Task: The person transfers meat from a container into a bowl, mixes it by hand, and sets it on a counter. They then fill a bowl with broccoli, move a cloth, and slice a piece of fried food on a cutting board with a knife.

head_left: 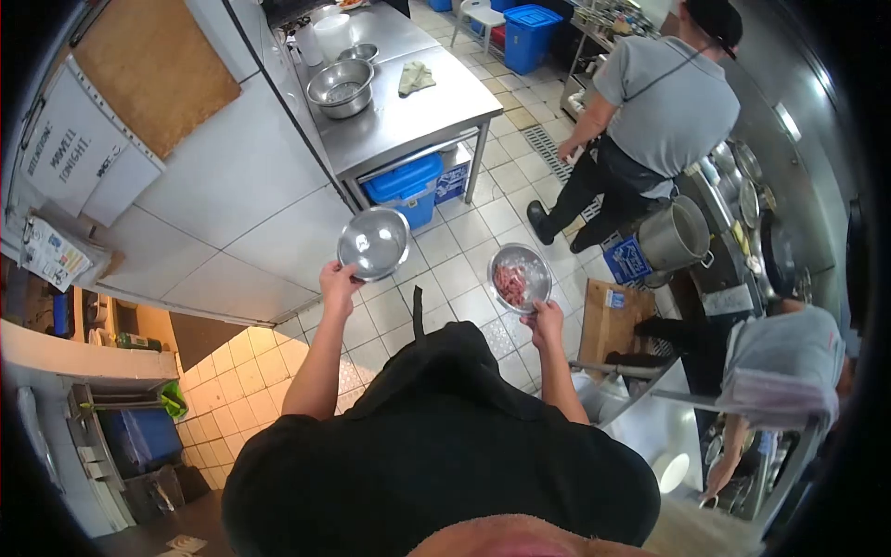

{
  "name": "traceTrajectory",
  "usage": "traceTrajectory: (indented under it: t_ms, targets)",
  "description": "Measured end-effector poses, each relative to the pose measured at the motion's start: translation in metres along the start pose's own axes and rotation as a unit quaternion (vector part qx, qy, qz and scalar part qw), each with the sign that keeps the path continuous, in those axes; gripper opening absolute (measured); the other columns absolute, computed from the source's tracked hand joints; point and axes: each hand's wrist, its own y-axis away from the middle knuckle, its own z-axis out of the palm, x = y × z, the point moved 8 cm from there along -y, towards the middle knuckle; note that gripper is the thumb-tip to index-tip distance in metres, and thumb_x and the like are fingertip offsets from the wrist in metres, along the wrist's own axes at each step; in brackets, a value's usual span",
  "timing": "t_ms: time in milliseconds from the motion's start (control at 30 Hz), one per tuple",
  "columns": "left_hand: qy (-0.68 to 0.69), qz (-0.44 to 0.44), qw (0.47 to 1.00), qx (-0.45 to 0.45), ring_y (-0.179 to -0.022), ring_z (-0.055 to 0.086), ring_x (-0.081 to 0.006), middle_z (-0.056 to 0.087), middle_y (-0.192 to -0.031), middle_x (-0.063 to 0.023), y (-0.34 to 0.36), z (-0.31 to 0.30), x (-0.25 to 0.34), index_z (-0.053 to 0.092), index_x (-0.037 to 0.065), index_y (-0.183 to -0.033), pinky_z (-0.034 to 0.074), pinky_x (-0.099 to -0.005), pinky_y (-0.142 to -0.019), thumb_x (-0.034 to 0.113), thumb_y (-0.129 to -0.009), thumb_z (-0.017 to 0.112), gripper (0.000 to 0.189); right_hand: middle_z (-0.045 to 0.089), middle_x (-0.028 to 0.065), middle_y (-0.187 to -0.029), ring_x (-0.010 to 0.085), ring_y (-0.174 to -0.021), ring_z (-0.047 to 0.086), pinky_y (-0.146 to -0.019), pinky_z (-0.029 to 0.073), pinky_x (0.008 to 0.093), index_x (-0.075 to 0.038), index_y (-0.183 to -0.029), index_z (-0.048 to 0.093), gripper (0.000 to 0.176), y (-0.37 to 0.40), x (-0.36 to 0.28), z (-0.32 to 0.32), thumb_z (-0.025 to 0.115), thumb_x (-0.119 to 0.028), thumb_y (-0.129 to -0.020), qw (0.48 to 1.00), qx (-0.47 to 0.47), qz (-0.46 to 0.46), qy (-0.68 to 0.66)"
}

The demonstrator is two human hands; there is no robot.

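Note:
My left hand (340, 280) grips the near-left rim of a shiny metal bowl (373, 243), in which I see no contents. In my right hand (546, 320) is a second metal bowl (537, 265), held by its near rim. Pieces of reddish raw meat (510, 284) lie inside that one. Both bowls are held up over the tiled floor, apart from each other, one on either side of my body. The fingers of each hand are closed on the rims and partly hidden.
Ahead stands a steel table (399, 121) with a large metal bowl (340, 89) and a green cloth (417, 79). A blue-lidded tub (406, 186) sits beneath it. One person (650, 111) stands ahead right near a big pot (675, 232); another person (780, 362) works at the right.

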Motion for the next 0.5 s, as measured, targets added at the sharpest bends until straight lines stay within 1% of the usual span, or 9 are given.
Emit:
traceTrajectory:
  t_ms: [100, 200, 233, 267, 333, 400, 500]
  targets:
    - [0.013, 0.034, 0.999, -0.005, -0.073, 0.062, -0.0203, 0.058, -0.092, -0.0139, -0.046, 0.032, 0.048, 0.049, -0.006, -0.104, 0.059, -0.0359, -0.062, 0.000, -0.081, 0.060, 0.026, 0.056, 0.0087, -0.081, 0.0201, -0.060, 0.059, -0.047, 0.054, 0.0307, -0.002, -0.096, 0.049, 0.015, -0.045, -0.035, 0.064, 0.057, -0.008, -0.086, 0.999, -0.034, -0.006, -0.017]
    - [0.052, 0.061, 0.997, -0.015, -0.072, 0.062, -0.0206, 0.058, -0.090, -0.0133, -0.102, 0.074, 0.080, 0.049, -0.006, -0.103, 0.059, -0.0355, -0.061, 0.001, -0.082, 0.060, 0.024, 0.056, 0.0094, -0.083, 0.0202, -0.061, 0.060, -0.047, 0.054, 0.0301, -0.001, -0.099, 0.048, 0.016, -0.068, -0.071, 0.124, 0.056, -0.008, -0.086, 0.997, -0.070, -0.006, -0.021]
    - [0.039, 0.076, 0.996, -0.002, -0.072, 0.062, -0.0209, 0.058, -0.089, -0.0134, -0.120, 0.087, 0.095, 0.049, -0.006, -0.103, 0.059, -0.0357, -0.061, 0.001, -0.082, 0.060, 0.024, 0.057, 0.0098, -0.084, 0.0199, -0.061, 0.060, -0.047, 0.054, 0.0301, 0.000, -0.099, 0.048, 0.017, -0.076, -0.079, 0.141, 0.056, -0.008, -0.086, 0.996, -0.083, -0.009, -0.027]
    - [0.024, 0.090, 0.996, 0.011, -0.072, 0.062, -0.0211, 0.058, -0.088, -0.0134, -0.138, 0.101, 0.110, 0.049, -0.007, -0.103, 0.059, -0.0360, -0.061, 0.002, -0.082, 0.060, 0.025, 0.057, 0.0103, -0.085, 0.0197, -0.061, 0.060, -0.047, 0.054, 0.0301, 0.000, -0.100, 0.048, 0.017, -0.085, -0.085, 0.153, 0.056, -0.008, -0.087, 0.995, -0.094, -0.010, -0.034]
    - [0.056, 0.097, 0.994, -0.011, -0.073, 0.062, -0.0223, 0.058, -0.090, -0.0145, -0.194, 0.125, 0.130, 0.048, -0.008, -0.107, 0.059, -0.0364, -0.062, 0.002, -0.082, 0.061, 0.030, 0.058, 0.0106, -0.084, 0.0194, -0.059, 0.060, -0.047, 0.054, 0.0295, 0.000, -0.099, 0.049, 0.017, -0.106, -0.094, 0.169, 0.056, -0.008, -0.087, 0.994, -0.107, -0.008, -0.028]
    - [0.089, 0.119, 0.988, 0.039, -0.075, 0.063, -0.0236, 0.057, -0.094, -0.0164, -0.253, 0.141, 0.151, 0.045, -0.010, -0.111, 0.060, -0.0364, -0.061, 0.002, -0.082, 0.062, 0.036, 0.058, 0.0110, -0.081, 0.0196, -0.057, 0.060, -0.047, 0.055, 0.0292, 0.002, -0.098, 0.050, 0.016, -0.122, -0.105, 0.183, 0.056, -0.007, -0.087, 0.994, -0.108, -0.005, -0.022]
    - [0.072, 0.169, 0.980, 0.070, -0.077, 0.063, -0.0246, 0.055, -0.099, -0.0186, -0.326, 0.163, 0.188, 0.042, -0.011, -0.114, 0.060, -0.0364, -0.057, 0.001, -0.081, 0.063, 0.041, 0.059, 0.0113, -0.081, 0.0193, -0.056, 0.060, -0.046, 0.055, 0.0291, 0.002, -0.097, 0.050, 0.014, -0.149, -0.127, 0.197, 0.055, -0.007, -0.087, 0.997, -0.070, -0.018, -0.008]
